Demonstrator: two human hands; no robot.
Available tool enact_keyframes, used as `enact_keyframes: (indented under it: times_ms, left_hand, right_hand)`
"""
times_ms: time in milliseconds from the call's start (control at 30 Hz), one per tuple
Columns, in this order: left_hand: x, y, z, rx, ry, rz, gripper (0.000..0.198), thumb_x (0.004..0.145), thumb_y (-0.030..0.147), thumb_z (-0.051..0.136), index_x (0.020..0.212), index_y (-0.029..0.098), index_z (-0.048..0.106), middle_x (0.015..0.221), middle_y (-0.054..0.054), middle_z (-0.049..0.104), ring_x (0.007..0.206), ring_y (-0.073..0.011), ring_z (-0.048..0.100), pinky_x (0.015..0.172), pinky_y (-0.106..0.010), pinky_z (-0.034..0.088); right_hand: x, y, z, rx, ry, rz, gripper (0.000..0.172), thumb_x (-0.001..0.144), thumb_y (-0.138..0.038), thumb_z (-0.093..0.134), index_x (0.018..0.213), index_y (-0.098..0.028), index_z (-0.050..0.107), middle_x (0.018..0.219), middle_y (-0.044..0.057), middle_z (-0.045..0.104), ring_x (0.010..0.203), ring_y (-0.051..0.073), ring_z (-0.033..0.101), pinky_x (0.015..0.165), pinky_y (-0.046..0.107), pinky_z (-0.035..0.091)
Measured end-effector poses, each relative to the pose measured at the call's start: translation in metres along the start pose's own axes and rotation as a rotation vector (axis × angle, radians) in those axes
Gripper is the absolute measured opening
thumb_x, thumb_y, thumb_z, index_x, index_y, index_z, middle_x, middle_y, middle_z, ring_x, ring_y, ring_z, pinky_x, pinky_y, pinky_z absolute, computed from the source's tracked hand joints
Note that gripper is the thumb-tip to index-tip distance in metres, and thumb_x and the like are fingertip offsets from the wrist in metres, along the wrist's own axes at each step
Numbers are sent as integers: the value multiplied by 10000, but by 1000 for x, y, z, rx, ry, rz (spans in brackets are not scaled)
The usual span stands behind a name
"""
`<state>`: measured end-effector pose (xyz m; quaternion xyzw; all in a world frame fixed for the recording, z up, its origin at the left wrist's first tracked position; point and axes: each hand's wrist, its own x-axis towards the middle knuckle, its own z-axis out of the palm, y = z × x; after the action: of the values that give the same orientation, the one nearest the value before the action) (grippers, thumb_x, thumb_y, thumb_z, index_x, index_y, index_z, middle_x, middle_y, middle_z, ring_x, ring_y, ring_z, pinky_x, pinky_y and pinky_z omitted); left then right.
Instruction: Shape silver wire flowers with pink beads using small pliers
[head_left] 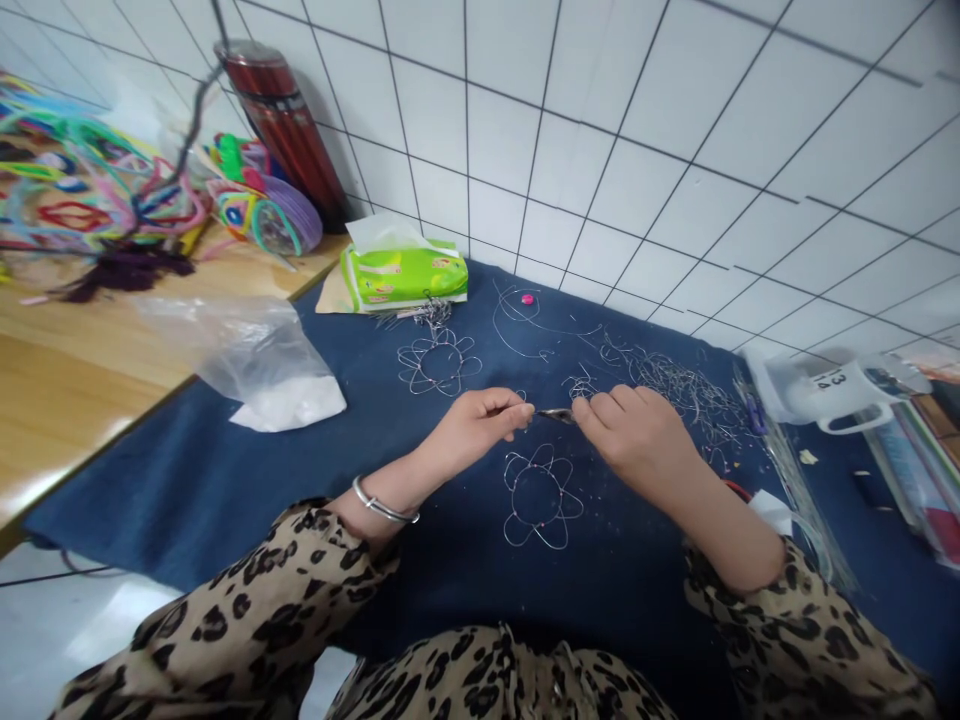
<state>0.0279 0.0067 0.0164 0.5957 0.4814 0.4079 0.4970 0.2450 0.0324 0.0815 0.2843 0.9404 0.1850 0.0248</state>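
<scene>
My left hand (484, 425) pinches a thin piece of wire at the centre of the view. My right hand (637, 435) is closed round pliers (556, 414), whose tip points left and meets the wire close to my left fingertips. Below them a flower-shaped wire frame (537, 495) with looped petals lies on the dark blue cloth (420, 590). A second wire flower (441, 364) rests behind my left hand. Loose wire pieces (675, 385) are heaped behind my right hand.
A green tissue pack (405, 277) and a clear plastic bag (255, 350) lie at the left. Behind them stand a red flask (281, 130) and colourful pipe cleaners (82, 190). At the right are a white mug (817, 390) and long straight wires (799, 490).
</scene>
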Motion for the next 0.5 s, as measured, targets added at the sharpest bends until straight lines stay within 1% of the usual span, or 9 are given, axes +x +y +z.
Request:
enact_keyframes:
  times_ms: [33, 100, 133, 167, 200, 267, 333, 400, 500]
  left_hand:
    - [0, 2, -4, 60, 12, 21, 269, 865, 371, 503, 768, 151, 623, 697, -14, 599, 624, -102, 532, 607, -227, 442]
    - [2, 4, -16, 233, 90, 93, 269, 867, 370, 500, 766, 153, 624, 656, -7, 584, 617, -107, 528, 597, -226, 425]
    - [3, 5, -23, 319, 151, 130, 250, 864, 358, 504, 790, 155, 629, 698, -17, 601, 647, -115, 541, 615, -231, 428]
    - [5, 5, -31, 413, 175, 161, 224, 864, 333, 503, 810, 159, 633, 756, -29, 623, 700, -127, 557, 656, -242, 433]
    - [7, 4, -38, 519, 171, 185, 196, 859, 303, 505, 822, 164, 638, 795, -34, 636, 746, -139, 567, 696, -254, 433]
    - [9, 0, -52, 718, 88, 176, 168, 844, 270, 509, 823, 176, 647, 828, -36, 646, 781, -155, 578, 724, -267, 429]
    - [12, -6, -61, 844, 4, 129, 155, 832, 247, 509, 820, 189, 652, 817, -30, 650, 770, -158, 585, 705, -265, 422]
    - [12, -11, -65, 917, -67, 96, 145, 820, 245, 518, 805, 194, 653, 807, -27, 654, 754, -158, 588, 685, -259, 414]
    - [11, -15, -62, 987, -165, 60, 121, 801, 259, 544, 789, 204, 651, 797, -26, 658, 755, -168, 591, 642, -254, 398]
  right_hand:
    - [2, 0, 2, 1, 4, 16, 342, 918, -114, 295, 1102, -162, 578, 804, 74, 594, 738, 194, 437, 624, 346, 270]
    - [6, 2, 9, -7, 10, 54, 323, 920, -126, 303, 1067, -157, 589, 797, 70, 588, 745, 194, 444, 633, 341, 271]
    - [9, 4, 13, -4, 9, 77, 306, 919, -133, 316, 1044, -157, 594, 795, 69, 587, 747, 192, 449, 635, 336, 272]
    - [11, 5, 17, 13, 0, 94, 287, 916, -144, 335, 1032, -157, 596, 800, 68, 589, 753, 191, 455, 635, 330, 274]
    - [14, 7, 22, 33, -11, 111, 266, 911, -156, 357, 1020, -156, 599, 801, 68, 590, 755, 189, 461, 631, 322, 274]
    - [21, 9, 31, 68, -36, 141, 230, 904, -185, 391, 973, -156, 608, 793, 68, 591, 752, 185, 473, 624, 310, 276]
    - [28, 11, 39, 96, -45, 170, 214, 900, -207, 406, 919, -160, 613, 788, 66, 595, 752, 180, 486, 626, 301, 280]
    - [35, 11, 46, 118, -48, 191, 205, 895, -221, 418, 893, -164, 614, 795, 62, 602, 759, 176, 500, 629, 293, 285]
    - [44, 10, 54, 136, -72, 211, 182, 875, -231, 450, 872, -165, 620, 804, 63, 612, 768, 175, 516, 629, 289, 293]
